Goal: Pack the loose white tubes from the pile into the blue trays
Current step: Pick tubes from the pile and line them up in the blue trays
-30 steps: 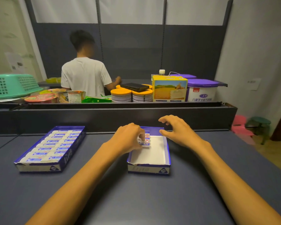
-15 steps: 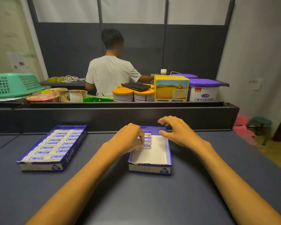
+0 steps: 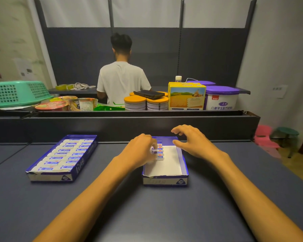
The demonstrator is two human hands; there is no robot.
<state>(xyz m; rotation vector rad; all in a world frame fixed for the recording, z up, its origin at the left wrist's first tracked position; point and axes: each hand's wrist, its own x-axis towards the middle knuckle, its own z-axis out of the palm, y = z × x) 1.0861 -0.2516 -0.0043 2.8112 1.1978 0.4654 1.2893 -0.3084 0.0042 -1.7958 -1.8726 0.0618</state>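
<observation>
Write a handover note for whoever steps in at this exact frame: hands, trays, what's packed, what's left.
Left hand: fingers curled on the white tubes at the far left of the near blue tray.
Right hand: open, hovering over that tray's far right corner, holding nothing.
Done: the left blue tray looks full, two columns of tubes.
Left: the near tray holds only a short stack; most of its white floor is bare. No loose pile is in view.
</observation>
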